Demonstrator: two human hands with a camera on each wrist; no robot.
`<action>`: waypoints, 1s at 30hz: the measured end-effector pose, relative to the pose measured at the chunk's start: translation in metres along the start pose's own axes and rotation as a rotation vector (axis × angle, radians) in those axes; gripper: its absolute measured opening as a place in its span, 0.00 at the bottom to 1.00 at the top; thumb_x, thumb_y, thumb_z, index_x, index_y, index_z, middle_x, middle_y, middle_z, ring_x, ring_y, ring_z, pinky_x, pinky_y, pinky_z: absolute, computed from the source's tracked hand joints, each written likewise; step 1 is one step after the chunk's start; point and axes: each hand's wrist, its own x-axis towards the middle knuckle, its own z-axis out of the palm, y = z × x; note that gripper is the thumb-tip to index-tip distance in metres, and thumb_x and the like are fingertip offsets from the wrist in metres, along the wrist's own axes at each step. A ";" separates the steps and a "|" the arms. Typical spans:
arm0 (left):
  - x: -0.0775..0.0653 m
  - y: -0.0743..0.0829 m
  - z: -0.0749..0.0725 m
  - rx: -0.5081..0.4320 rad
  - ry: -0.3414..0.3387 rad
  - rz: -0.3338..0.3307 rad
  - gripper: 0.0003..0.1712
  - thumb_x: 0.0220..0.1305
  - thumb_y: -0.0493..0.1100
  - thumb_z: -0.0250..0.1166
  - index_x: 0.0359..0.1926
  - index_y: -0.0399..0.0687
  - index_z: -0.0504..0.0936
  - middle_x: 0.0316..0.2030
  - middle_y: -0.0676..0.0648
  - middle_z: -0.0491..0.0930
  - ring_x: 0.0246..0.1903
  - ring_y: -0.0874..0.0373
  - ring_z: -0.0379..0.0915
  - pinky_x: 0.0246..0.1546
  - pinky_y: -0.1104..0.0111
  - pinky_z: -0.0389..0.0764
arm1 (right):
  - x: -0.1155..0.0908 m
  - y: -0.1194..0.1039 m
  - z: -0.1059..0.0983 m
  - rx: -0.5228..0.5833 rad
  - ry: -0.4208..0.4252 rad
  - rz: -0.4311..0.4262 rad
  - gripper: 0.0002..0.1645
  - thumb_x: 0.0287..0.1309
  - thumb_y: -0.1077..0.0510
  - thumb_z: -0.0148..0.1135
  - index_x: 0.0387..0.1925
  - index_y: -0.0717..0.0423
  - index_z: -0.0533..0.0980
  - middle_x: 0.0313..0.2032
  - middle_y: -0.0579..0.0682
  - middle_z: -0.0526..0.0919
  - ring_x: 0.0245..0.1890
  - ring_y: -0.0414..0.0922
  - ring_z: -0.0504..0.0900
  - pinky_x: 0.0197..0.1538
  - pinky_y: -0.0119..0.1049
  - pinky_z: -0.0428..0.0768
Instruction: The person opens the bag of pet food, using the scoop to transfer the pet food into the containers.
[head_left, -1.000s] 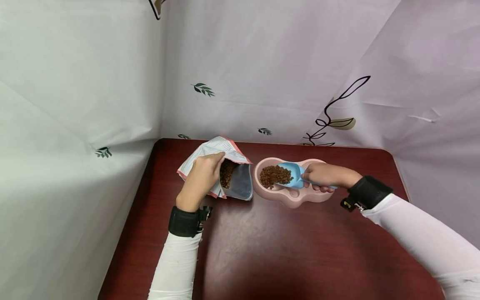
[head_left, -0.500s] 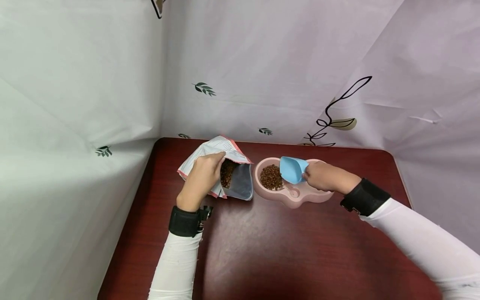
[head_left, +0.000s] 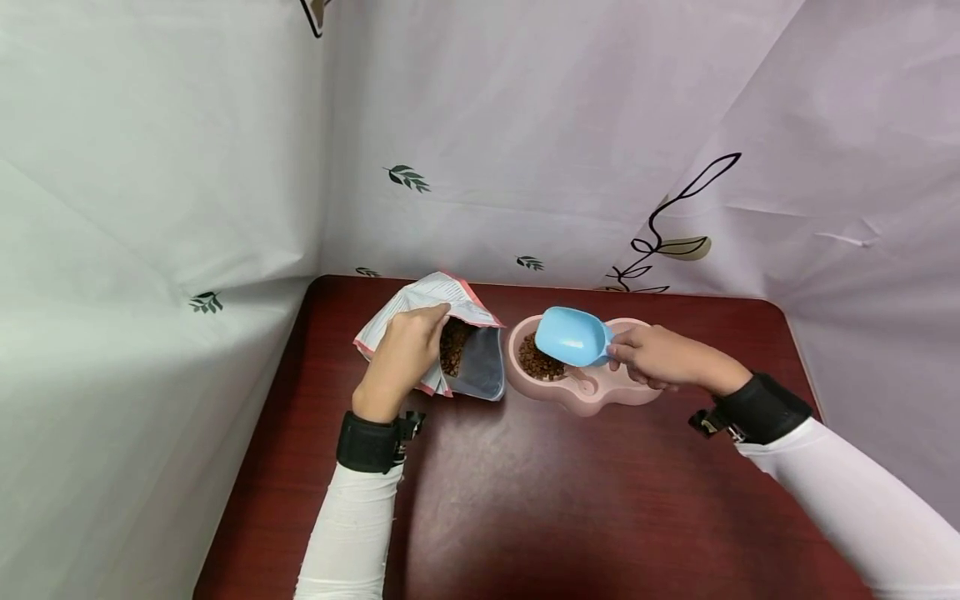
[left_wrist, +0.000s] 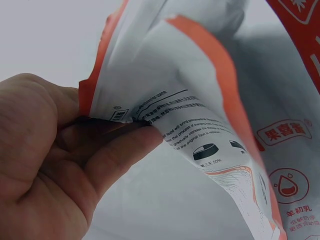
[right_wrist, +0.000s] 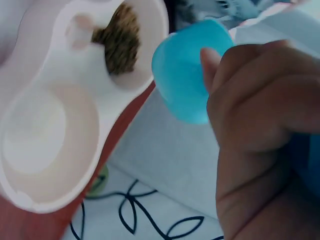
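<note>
My left hand pinches the mouth edge of a white, red-trimmed pet food bag. In the left wrist view, the thumb and fingers hold the printed flap. Brown kibble shows inside the bag's opening. My right hand grips the handle of a light blue scoop above a pink double bowl. No kibble shows on the scoop's visible surface. A heap of kibble lies in the bowl's left compartment, partly hidden by the scoop.
The bag and bowl stand side by side near the back of a dark red table. White patterned sheeting rises behind and at both sides. The bowl's other compartment shows no kibble in the right wrist view.
Kibble has slid from the scoop into the bowl's left compartment. The scoop has turned over, then moved left above the heap. My left hand and the bag have kept their place.
</note>
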 end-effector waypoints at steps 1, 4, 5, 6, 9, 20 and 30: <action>0.000 0.000 0.000 0.002 -0.002 0.000 0.15 0.75 0.34 0.60 0.56 0.32 0.85 0.49 0.35 0.88 0.49 0.44 0.87 0.48 0.55 0.87 | -0.002 0.000 0.000 0.062 -0.033 -0.010 0.20 0.81 0.54 0.44 0.38 0.60 0.78 0.15 0.45 0.71 0.08 0.36 0.64 0.14 0.31 0.67; 0.000 0.000 0.000 0.007 -0.009 -0.002 0.15 0.76 0.35 0.60 0.56 0.32 0.85 0.49 0.35 0.87 0.49 0.43 0.87 0.48 0.55 0.87 | -0.007 -0.004 0.002 0.203 -0.123 -0.068 0.22 0.83 0.53 0.43 0.38 0.61 0.77 0.16 0.45 0.69 0.07 0.35 0.62 0.12 0.29 0.64; 0.000 0.000 0.000 0.008 -0.011 -0.002 0.15 0.76 0.35 0.60 0.56 0.32 0.85 0.49 0.35 0.88 0.49 0.43 0.87 0.48 0.55 0.87 | -0.009 -0.006 0.003 0.240 -0.147 -0.087 0.22 0.83 0.52 0.42 0.38 0.62 0.76 0.16 0.45 0.69 0.07 0.35 0.62 0.11 0.29 0.64; 0.000 0.000 0.000 0.011 -0.011 -0.001 0.15 0.76 0.35 0.60 0.56 0.32 0.85 0.49 0.35 0.88 0.49 0.44 0.87 0.47 0.55 0.87 | -0.012 -0.007 0.003 0.266 -0.164 -0.104 0.23 0.83 0.51 0.42 0.38 0.62 0.76 0.17 0.45 0.68 0.07 0.35 0.62 0.11 0.29 0.63; 0.000 0.001 0.000 0.017 -0.003 0.008 0.15 0.75 0.35 0.60 0.56 0.32 0.85 0.48 0.35 0.88 0.49 0.44 0.87 0.47 0.54 0.87 | -0.017 -0.015 0.006 0.320 -0.195 -0.143 0.24 0.83 0.50 0.42 0.39 0.63 0.76 0.17 0.46 0.68 0.08 0.35 0.61 0.10 0.29 0.63; 0.000 0.003 0.001 0.089 0.012 0.065 0.15 0.76 0.35 0.60 0.55 0.32 0.85 0.49 0.37 0.88 0.51 0.45 0.86 0.50 0.55 0.86 | -0.004 -0.046 0.026 0.296 -0.211 -0.157 0.22 0.83 0.53 0.43 0.37 0.61 0.76 0.16 0.46 0.68 0.06 0.36 0.62 0.11 0.30 0.64; 0.001 0.007 0.000 0.150 0.009 0.075 0.13 0.76 0.35 0.59 0.53 0.33 0.85 0.44 0.37 0.88 0.45 0.45 0.87 0.44 0.55 0.87 | 0.026 -0.073 0.048 0.309 -0.216 -0.091 0.24 0.81 0.56 0.40 0.27 0.62 0.71 0.15 0.46 0.68 0.08 0.38 0.60 0.13 0.30 0.62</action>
